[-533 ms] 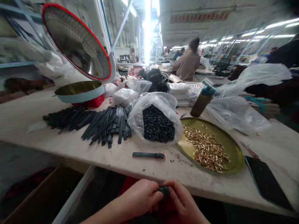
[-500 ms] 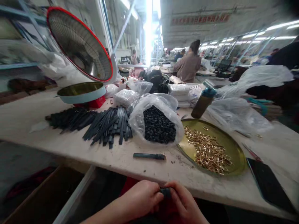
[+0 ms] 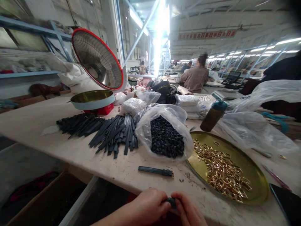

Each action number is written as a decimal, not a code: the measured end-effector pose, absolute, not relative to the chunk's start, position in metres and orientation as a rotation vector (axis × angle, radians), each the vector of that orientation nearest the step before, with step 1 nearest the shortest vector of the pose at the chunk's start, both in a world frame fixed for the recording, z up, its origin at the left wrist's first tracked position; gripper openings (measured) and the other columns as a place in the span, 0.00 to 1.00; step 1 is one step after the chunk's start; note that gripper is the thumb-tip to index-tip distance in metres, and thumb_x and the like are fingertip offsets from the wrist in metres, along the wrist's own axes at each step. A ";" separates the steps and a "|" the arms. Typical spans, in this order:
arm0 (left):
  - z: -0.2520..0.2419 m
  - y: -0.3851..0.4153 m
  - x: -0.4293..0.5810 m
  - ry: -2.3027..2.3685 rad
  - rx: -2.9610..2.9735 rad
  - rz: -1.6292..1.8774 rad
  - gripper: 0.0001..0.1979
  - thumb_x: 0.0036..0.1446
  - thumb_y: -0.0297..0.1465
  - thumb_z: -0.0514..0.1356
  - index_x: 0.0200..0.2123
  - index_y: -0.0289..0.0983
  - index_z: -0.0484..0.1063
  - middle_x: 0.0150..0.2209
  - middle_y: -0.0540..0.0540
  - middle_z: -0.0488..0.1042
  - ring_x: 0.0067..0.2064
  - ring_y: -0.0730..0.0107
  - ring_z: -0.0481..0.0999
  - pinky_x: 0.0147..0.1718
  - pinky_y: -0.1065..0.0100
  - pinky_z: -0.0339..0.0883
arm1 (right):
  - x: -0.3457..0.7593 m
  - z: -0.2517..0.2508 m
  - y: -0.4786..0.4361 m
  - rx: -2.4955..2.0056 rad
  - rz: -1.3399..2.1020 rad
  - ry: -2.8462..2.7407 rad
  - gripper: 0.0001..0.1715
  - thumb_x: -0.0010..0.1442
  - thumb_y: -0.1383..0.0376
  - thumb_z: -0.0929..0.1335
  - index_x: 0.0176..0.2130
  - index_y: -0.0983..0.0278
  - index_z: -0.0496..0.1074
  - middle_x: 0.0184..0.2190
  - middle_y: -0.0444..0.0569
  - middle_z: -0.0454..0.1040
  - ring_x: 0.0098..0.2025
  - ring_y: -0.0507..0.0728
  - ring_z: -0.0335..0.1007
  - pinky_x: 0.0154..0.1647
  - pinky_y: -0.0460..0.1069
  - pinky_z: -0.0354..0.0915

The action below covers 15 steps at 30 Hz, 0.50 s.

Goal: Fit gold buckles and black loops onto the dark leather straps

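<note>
Both hands meet below the tabletop's (image 3: 35, 125) near edge: left hand (image 3: 148, 208) and right hand (image 3: 188, 213) pinch a small black piece (image 3: 171, 201) between their fingertips, equally close to each.

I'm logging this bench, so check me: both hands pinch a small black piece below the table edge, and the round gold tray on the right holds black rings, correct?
Not quite. In the head view the gold tray holds small gold-coloured metal pieces; the black rings sit in the clear plastic bag beside it. The rest stands: left hand and right hand pinch a small black piece below the table edge.
</note>
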<state>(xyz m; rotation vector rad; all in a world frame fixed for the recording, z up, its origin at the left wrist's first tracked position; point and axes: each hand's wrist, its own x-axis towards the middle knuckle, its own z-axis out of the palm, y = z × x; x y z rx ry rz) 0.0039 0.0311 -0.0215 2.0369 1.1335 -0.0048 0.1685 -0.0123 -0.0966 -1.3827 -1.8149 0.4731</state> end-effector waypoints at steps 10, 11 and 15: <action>-0.033 0.173 -0.063 2.075 2.251 0.120 0.13 0.57 0.32 0.52 0.42 0.29 0.67 0.42 0.34 0.69 0.44 0.54 0.71 0.40 0.59 0.64 | 0.184 -0.122 0.040 -1.616 -0.016 -1.928 0.22 0.63 0.54 0.54 0.41 0.65 0.67 0.30 0.52 0.78 0.28 0.60 0.76 0.27 0.52 0.71; -0.037 0.179 -0.065 2.121 2.233 0.101 0.14 0.57 0.32 0.53 0.43 0.29 0.66 0.42 0.34 0.69 0.43 0.55 0.71 0.40 0.59 0.64 | 0.185 -0.124 0.039 -1.613 -0.029 -1.928 0.23 0.63 0.54 0.54 0.42 0.66 0.67 0.29 0.53 0.78 0.28 0.60 0.75 0.27 0.52 0.71; -0.048 0.186 -0.063 2.243 2.143 0.049 0.13 0.59 0.33 0.53 0.45 0.32 0.65 0.43 0.41 0.69 0.41 0.63 0.72 0.40 0.59 0.67 | 0.184 -0.125 0.035 -1.661 -0.016 -1.895 0.24 0.63 0.52 0.54 0.41 0.66 0.67 0.30 0.54 0.78 0.29 0.60 0.75 0.27 0.52 0.70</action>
